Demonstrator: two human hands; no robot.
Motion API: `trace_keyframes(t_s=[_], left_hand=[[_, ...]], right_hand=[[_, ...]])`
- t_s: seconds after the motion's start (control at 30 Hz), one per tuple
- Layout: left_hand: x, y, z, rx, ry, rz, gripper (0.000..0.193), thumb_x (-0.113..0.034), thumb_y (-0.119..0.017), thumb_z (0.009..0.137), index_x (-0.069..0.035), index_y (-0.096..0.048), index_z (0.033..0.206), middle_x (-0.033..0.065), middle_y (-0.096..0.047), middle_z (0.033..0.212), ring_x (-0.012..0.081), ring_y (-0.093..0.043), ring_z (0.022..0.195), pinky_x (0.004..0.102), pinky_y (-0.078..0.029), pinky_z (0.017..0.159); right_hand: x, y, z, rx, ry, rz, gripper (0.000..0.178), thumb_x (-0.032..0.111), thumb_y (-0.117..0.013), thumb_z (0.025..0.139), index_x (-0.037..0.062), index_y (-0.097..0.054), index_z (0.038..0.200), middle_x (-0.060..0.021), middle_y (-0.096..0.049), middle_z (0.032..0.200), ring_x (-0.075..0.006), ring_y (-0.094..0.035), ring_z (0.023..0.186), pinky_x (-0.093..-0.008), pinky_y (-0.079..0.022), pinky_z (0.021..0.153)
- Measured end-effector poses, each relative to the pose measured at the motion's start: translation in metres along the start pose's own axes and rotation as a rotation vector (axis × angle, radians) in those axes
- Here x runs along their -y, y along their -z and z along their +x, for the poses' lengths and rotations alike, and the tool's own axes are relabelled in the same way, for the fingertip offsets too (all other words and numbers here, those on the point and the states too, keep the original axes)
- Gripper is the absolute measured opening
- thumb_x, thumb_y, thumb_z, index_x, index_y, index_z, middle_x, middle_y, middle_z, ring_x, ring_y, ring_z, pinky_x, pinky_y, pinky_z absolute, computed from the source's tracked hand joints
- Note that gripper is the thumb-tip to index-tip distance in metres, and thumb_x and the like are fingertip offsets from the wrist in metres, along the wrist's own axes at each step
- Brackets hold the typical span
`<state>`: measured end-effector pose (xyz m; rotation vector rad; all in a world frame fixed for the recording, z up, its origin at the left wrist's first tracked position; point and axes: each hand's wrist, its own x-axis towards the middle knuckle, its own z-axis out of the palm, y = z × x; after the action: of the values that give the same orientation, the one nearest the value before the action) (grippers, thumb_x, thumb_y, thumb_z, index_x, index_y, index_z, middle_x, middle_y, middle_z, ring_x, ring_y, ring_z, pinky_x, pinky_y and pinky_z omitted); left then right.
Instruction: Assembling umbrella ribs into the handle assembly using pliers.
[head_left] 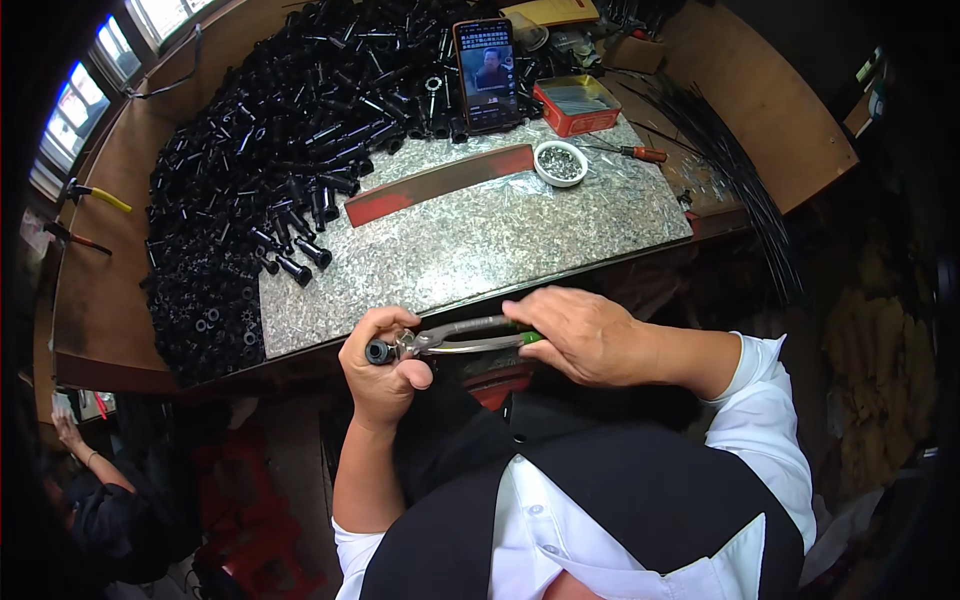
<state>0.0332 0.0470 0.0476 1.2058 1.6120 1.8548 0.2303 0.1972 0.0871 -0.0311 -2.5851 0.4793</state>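
Observation:
My left hand (375, 390) is closed round a small black tubular part (377, 352), its round hollow end showing between thumb and fingers. A pair of pliers (465, 328) with green-edged handles points left from my right hand (585, 335), which is closed on the handle ends. The jaws of the pliers meet the part at my left fingers; just what they bite on is too small to make out. Both hands are in front of the near edge of the speckled stone slab (450, 260), above my lap.
A big heap of black tubular parts (290, 150) covers the bench's left and back. On the slab are a red-brown bar (440, 185) and a white bowl (560, 163) of small metal bits. Behind stand a phone (487, 75) and red tin (577, 122). Another person (110, 490) sits lower left.

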Motion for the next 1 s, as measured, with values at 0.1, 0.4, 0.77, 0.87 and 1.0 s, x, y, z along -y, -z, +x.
trace_keyframes(t_s=[0.1,0.4,0.77,0.87,1.0], left_hand=[[-0.001,0.007,0.000,0.075,0.038,0.025,0.088,-0.077,-0.068,0.053,0.003,-0.060,0.090,-0.0017,-0.053,0.069,0.0051,-0.048,0.061,0.0194,-0.036,0.056],[-0.003,0.010,0.005,0.080,0.046,0.101,0.078,-0.071,-0.071,0.048,0.001,-0.064,0.079,-0.0030,-0.052,0.065,0.0048,-0.046,0.059,0.0198,-0.033,0.052],[0.007,0.014,0.006,0.260,-0.047,-0.032,0.060,-0.049,-0.083,0.044,-0.003,-0.065,0.077,0.0009,-0.060,0.067,0.0083,-0.052,0.057,0.0223,-0.040,0.053],[0.007,0.010,0.007,0.216,-0.054,0.046,0.061,-0.049,-0.083,0.045,-0.003,-0.064,0.079,-0.0002,-0.057,0.066,0.0069,-0.050,0.058,0.0220,-0.038,0.052],[0.000,-0.001,0.002,0.129,0.033,0.000,0.082,-0.068,-0.071,0.049,0.001,-0.060,0.092,-0.0064,-0.045,0.066,0.0033,-0.040,0.059,0.0194,-0.031,0.055]], right_hand=[[0.003,0.016,0.007,0.751,-0.719,1.140,0.034,0.026,-0.035,0.100,-0.0013,-0.055,0.093,-0.0089,-0.064,0.071,-0.0164,-0.062,0.061,-0.0303,-0.051,0.061],[-0.006,-0.011,-0.012,0.130,-0.042,0.143,0.051,0.017,-0.074,0.076,-0.0031,-0.044,0.112,-0.0203,-0.057,0.102,-0.0340,-0.060,0.089,-0.0372,-0.050,0.075],[-0.015,0.000,0.005,0.835,-0.365,0.784,0.052,0.027,-0.078,0.072,0.0005,-0.049,0.106,-0.0083,-0.058,0.065,-0.0221,-0.063,0.063,-0.0323,-0.049,0.058],[-0.007,-0.008,0.000,0.387,-0.092,0.182,0.064,0.008,-0.070,0.069,0.0027,-0.036,0.123,-0.0130,-0.053,0.094,-0.0328,-0.057,0.083,-0.0386,-0.047,0.069],[-0.013,-0.011,0.004,0.284,-0.048,0.050,0.071,-0.007,-0.060,0.063,0.0002,-0.036,0.129,-0.0161,-0.050,0.101,-0.0336,-0.053,0.091,-0.0407,-0.044,0.080]])
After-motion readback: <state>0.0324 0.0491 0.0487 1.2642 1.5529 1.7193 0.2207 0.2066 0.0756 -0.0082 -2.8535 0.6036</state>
